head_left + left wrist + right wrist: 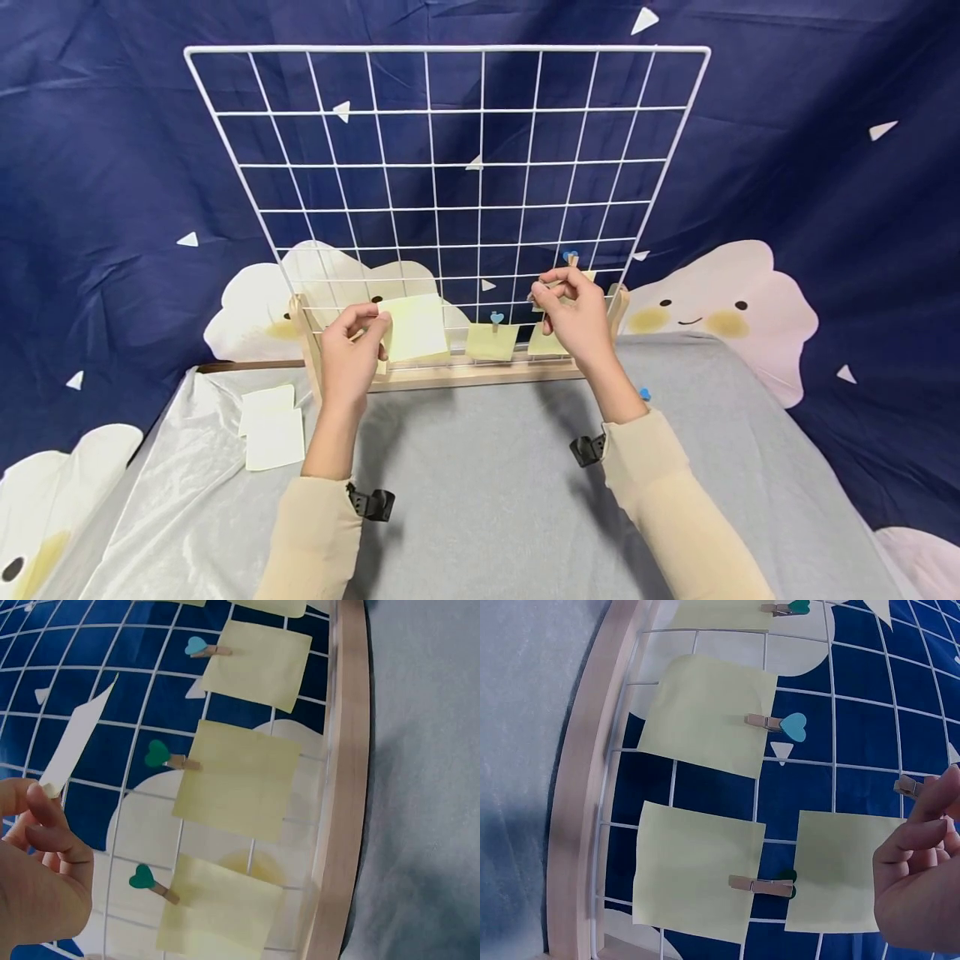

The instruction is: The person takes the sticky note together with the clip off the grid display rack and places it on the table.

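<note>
A white wire grid panel (450, 48) stands upright in a wooden base (480, 377). My left hand (348, 354) pinches a pale yellow paper note (414, 327) by its edge, in front of the lower left of the grid. Between the fingertips of my right hand (922, 881) is a small wooden clothespin (907, 786), its far end hidden by the fingers. Along the grid's lower part several yellow notes hang from heart-topped clothespins, among them a note (491, 343) with a blue-heart clothespin (497, 318). Beside the right hand, another note (844, 870) hangs on the grid.
Pale loose notes (274, 437) lie on the grey cloth-covered table (480, 500) at the left. A blue heart clip (645, 394) lies near my right forearm. Behind the grid hangs a dark blue curtain (810, 183) with cloud faces.
</note>
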Available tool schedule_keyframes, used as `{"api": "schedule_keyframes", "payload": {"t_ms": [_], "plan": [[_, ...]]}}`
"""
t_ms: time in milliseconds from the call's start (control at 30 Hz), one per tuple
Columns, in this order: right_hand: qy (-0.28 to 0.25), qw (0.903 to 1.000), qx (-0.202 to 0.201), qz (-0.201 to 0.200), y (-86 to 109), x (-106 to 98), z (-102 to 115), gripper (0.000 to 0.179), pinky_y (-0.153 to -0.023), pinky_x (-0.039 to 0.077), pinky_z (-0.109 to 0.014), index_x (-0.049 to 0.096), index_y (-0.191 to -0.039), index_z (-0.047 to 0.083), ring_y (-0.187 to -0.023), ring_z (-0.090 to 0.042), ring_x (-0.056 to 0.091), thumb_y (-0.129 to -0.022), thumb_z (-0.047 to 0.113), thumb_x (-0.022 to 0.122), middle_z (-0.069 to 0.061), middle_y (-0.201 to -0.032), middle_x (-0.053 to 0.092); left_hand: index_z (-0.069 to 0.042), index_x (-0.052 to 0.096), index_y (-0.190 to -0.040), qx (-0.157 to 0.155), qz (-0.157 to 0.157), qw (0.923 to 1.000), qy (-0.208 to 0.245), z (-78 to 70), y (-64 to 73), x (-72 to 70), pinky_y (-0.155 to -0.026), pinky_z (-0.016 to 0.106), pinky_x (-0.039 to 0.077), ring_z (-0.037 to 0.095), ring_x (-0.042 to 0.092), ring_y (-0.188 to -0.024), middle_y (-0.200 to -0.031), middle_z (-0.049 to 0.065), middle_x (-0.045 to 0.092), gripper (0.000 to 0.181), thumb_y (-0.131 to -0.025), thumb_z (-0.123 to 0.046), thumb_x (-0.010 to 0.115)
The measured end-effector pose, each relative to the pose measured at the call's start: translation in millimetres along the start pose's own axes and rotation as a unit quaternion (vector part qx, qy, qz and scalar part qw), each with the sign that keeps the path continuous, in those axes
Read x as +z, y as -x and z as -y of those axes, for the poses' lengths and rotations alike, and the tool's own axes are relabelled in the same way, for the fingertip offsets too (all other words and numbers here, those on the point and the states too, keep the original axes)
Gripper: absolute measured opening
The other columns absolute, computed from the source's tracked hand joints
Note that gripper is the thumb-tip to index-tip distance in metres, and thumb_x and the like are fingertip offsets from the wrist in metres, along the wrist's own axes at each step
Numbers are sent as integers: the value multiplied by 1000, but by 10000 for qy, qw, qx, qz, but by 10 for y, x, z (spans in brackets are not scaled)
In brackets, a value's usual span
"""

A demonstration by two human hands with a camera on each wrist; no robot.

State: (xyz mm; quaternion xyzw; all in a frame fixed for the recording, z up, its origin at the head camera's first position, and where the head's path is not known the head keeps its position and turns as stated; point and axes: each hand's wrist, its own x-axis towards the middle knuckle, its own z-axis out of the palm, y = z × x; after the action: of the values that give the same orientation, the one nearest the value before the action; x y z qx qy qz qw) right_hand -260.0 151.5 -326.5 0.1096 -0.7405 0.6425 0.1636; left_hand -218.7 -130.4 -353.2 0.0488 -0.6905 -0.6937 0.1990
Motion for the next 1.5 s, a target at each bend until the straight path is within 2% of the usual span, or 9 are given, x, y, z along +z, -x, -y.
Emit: {"api": "schedule_keyframes", "payload": {"t_ms": [167,367,633,900,1167,1300,1500], "plan": [[30,9999,77,-68,31,-45,-26,22,-45,47,-23,61,-110,-7,-42,-11,50,-97,9,68,-10,-75,65,0,69,-110,-9,-29,10000,32,4,30,-70,-51,18,47,7,50,-49,-84,0,61,17,-96,-10,68],[67,9999,105,-94,75,-90,-57,21,-45,46,-23,60,-109,-7,-41,-10,50,-97,9,68,1,-70,64,0,68,-113,-51,29,10000,-18,49,63,-186,-51,18,47,7,50,-50,-86,0,62,19,-96,-10,69],[76,9992,381,-107,131,-153,-97,27,-47,45,-22,58,-112,-7,-43,-11,50,-98,13,69,-9,-75,66,-3,69,-114,-222,-170,9996,-26,103,99,-318,-47,18,43,9,50,-50,-86,-1,64,21,-97,-15,70],[149,9986,442,-259,172,-246,-115,25,-45,47,-22,60,-113,-8,-43,-10,51,-98,11,68,3,-70,65,-3,68,-114,-306,-252,9992,8,128,116,-382,-47,17,42,7,48,-49,-85,-3,64,21,-97,-16,70],[54,9977,579,-343,241,-325,-190,26,-47,48,-21,60,-113,-9,-45,-10,51,-99,11,67,-1,-74,65,-2,68,-112,-308,-340,9989,110,207,144,-447,-47,18,43,7,47,-48,-84,-2,63,20,-97,-14,71],[-64,9966,715,-401,274,-371,-229,25,-47,48,-20,59,-113,-9,-46,-10,51,-99,10,66,-4,-74,63,-2,67,-111,-468,-381,9980,178,268,184,-467,-46,17,41,7,47,-47,-82,-4,64,19,-96,-13,71],[-55,9950,884,-469,305,-422,-312,24,-46,48,-20,57,-112,-9,-44,-8,50,-99,9,65,4,-70,64,-2,67,-108,-627,-500,9966,207,375,234,-515,-45,17,39,7,46,-46,-80,-6,65,16,-95,-11,72]]}}
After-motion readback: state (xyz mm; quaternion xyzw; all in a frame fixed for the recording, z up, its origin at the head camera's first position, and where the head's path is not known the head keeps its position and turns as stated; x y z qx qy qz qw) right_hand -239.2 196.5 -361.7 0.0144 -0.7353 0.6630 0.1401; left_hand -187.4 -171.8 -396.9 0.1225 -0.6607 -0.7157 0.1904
